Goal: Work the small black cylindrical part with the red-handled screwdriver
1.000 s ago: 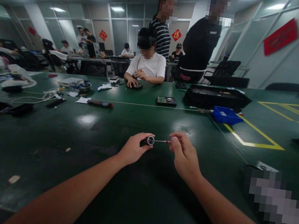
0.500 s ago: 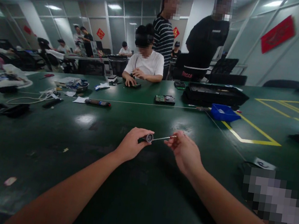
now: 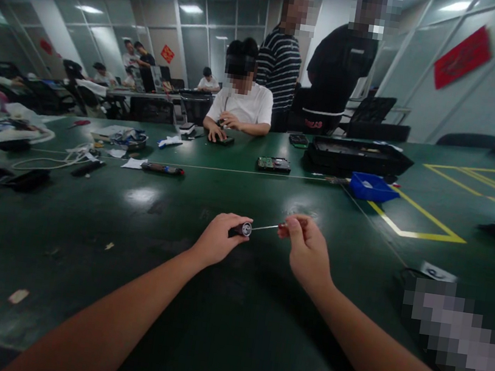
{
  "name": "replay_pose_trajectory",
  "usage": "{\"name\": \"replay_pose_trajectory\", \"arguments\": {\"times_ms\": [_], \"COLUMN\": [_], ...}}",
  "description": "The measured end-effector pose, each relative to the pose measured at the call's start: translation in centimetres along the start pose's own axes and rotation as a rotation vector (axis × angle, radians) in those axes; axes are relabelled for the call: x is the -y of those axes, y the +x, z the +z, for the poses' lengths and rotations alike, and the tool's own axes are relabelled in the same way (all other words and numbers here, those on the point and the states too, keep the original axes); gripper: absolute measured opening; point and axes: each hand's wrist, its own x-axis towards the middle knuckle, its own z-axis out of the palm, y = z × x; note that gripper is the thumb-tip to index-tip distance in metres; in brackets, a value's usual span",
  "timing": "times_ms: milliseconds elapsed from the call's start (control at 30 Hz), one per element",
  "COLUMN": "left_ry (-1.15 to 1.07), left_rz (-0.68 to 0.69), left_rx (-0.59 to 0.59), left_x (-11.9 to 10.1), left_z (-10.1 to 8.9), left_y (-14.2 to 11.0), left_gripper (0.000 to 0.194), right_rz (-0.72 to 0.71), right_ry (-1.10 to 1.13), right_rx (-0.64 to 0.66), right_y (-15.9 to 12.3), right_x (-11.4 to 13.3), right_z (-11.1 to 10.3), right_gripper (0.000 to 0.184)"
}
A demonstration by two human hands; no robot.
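Both forearms reach forward over the near edge of the worktop (image 3: 225, 342), bringing the hands close to each other and raised a little above the green surface. The left hand (image 3: 218, 240) is pinching a dark cylinder (image 3: 244, 229) between thumb and fingers, its round end turned toward the right hand (image 3: 310, 253). That one is curled around the reddish handle of a thin screwdriver (image 3: 268, 228), whose shaft bridges the gap to the cylinder's end; I can't tell how far in the tip sits. Both hands have room around them: a circuit-board unit (image 3: 273, 164) lies well beyond them, a blue tray (image 3: 372, 188) farther out past the right hand, and a dark, handle-like tool (image 3: 163, 169) beyond the left. Half a second ago the right fingers were more spread under the handle; now they are gathered in, while the left hand's hold looks unchanged.
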Motion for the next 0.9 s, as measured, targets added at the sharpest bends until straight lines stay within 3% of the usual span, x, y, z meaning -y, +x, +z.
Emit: {"name": "replay_pose_trajectory", "arguments": {"times_ms": [100,267,900], "left_ry": [0.023,0.052,0.063], "left_rz": [0.007,0.022,0.01], "left_rx": [0.018,0.042,0.092], "left_x": [-0.02,-0.02,-0.01], "left_z": [0.01,0.14,0.18], "left_y": [0.03,-0.04,-0.2], "left_gripper": [0.041,0.042,0.042], "right_rz": [-0.06,-0.106,-0.145], "right_ry": [-0.122,-0.132,-0.287], "right_rx": [0.035,0.046,0.068], "right_y": [-0.32,-0.55,-0.51], "right_x": [0.13,0.13,0.68], "right_z": [0.04,0.12,-0.17], "right_gripper": [0.025,0.023,0.019]}}
